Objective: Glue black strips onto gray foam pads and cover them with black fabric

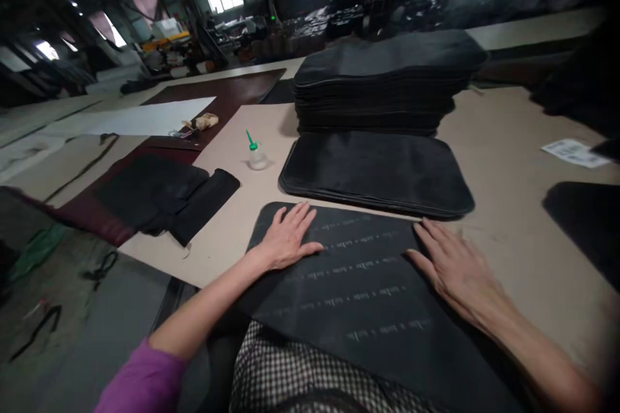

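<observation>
A dark sheet with rounded corners and rows of pale print lies in front of me, partly over the table's near edge. Flat on its upper left part rests my left hand, fingers stretched out and thumb apart. My right hand is spread along the sheet's right side, fingertips at its far edge. Just beyond both hands is a low stack of similar black sheets, their corners rounded too. Behind that rises a much taller stack of black pieces.
A clear squeeze bottle with a green nozzle stands left of the stacks. Folded black fabric lies at the table's left edge. A white printed label and another black piece are on the right.
</observation>
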`<state>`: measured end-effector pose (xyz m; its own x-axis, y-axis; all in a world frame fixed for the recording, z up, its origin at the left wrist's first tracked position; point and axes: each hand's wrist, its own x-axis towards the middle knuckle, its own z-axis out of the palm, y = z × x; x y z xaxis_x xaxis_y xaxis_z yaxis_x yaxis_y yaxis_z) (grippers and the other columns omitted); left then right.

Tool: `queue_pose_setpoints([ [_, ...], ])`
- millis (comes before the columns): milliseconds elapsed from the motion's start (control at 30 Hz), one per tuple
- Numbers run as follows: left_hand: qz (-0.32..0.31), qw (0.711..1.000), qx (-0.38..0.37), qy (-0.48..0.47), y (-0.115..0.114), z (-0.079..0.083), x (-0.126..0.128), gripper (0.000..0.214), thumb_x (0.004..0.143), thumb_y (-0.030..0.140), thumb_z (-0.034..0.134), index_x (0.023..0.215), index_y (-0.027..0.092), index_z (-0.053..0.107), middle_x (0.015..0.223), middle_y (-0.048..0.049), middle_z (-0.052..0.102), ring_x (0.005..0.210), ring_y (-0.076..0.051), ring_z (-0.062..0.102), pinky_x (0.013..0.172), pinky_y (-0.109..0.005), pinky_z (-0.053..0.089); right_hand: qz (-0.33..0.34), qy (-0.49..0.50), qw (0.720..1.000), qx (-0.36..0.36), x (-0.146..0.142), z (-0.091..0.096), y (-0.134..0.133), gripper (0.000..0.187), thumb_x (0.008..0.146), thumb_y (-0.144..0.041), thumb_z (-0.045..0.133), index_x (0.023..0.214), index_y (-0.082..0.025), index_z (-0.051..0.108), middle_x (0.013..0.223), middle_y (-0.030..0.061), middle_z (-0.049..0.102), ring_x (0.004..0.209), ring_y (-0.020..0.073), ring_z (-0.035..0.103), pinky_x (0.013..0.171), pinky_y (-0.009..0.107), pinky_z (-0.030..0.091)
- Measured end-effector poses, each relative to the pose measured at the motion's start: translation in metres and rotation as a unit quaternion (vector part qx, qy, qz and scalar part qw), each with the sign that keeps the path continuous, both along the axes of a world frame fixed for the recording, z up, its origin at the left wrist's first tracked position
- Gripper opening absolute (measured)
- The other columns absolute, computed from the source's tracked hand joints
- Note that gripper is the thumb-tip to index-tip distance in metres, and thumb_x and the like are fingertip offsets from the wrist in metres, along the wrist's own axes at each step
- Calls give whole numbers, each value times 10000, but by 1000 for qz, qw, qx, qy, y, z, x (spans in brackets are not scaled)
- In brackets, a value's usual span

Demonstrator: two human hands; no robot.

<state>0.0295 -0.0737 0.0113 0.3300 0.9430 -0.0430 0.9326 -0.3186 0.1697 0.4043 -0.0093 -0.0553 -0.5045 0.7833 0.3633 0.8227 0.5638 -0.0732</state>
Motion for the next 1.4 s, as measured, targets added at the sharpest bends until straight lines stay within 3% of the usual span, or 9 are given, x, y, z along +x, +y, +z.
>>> queue_pose_setpoints([
  [300, 36, 998, 31, 29, 10, -13, -42, 849, 981, 722, 261, 1614, 157, 256, 1695, -154, 197, 1577, -265, 171, 1258, -495, 131, -16, 2, 1000, -16, 0, -6, -1, 702, 1023, -593, 243, 1510, -131, 448, 1587, 182, 419, 1482, 355, 365, 1160, 602, 347],
  [567, 93, 995, 18, 38, 15, -21, -69, 796, 1012, 666, 220, 1627, 160, 210, 1700, -132, 189, 1580, -251, 166, 1252, -503, 178, -18, 18, 999, -24, -1, -5, 0, 637, 1043, -553, 270, 1481, -146, 490, 1577, 165, 441, 1449, 368, 415, 1151, 607, 361],
  [733, 159, 985, 38, 59, -1, -25, -84, 717, 1034, 592, 221, 1594, 153, 307, 1666, -150, 296, 1551, -283, 258, 1227, -539, 234, -62, 99, 991, -61, -2, 16, -10, 595, 1062, -465, 283, 1504, -101, 445, 1594, 196, 401, 1473, 348, 387, 1168, 564, 381],
  [800, 175, 977, 102, 67, -10, -27, -87, 724, 1031, 577, 221, 1587, 122, 313, 1651, -186, 316, 1537, -321, 282, 1223, -571, 219, -101, 144, 982, -64, 9, 28, -19, 571, 1054, -415, 302, 1503, -92, 441, 1570, 211, 432, 1471, 329, 396, 1180, 550, 378],
  [867, 151, 974, 163, 52, -20, -27, -86, 734, 1026, 569, 236, 1592, 105, 292, 1653, -204, 301, 1548, -339, 244, 1236, -580, 179, -133, 194, 970, -61, 27, 37, -32, 518, 1044, -361, 319, 1476, -124, 476, 1503, 198, 518, 1412, 301, 480, 1161, 527, 414],
  [967, 56, 985, 165, -16, -40, -21, -66, 700, 1025, 550, 273, 1617, 177, 248, 1630, -162, 370, 1509, -324, 341, 1222, -542, 267, -162, 257, 950, -69, 56, 45, -64, 424, 1017, -285, 373, 1378, -189, 574, 1326, 143, 658, 1206, 260, 642, 1052, 470, 521],
  [1033, -27, 988, 141, -57, -60, -16, -41, 661, 1029, 505, 325, 1626, 241, 224, 1620, -118, 403, 1469, -300, 414, 1206, -506, 325, -163, 281, 943, -73, 71, 47, -93, 376, 989, -221, 404, 1281, -203, 640, 1232, 116, 697, 1113, 242, 678, 999, 449, 551],
  [1200, -198, 973, 105, -50, -99, -8, 34, 633, 1029, 394, 441, 1619, 273, 244, 1611, -86, 427, 1487, -261, 397, 1235, -496, 269, -127, 266, 952, -79, 85, 45, -156, 353, 942, -91, 429, 1122, -211, 707, 1249, 100, 685, 1174, 230, 635, 1017, 462, 528],
  [1400, -293, 949, 108, -36, -109, -9, 85, 645, 1012, 362, 526, 1602, 242, 296, 1603, -111, 435, 1484, -272, 401, 1222, -500, 282, -94, 212, 969, -86, 86, 39, -192, 468, 884, 21, 453, 1188, -247, 687, 1354, 85, 636, 1260, 245, 568, 1038, 509, 474],
])
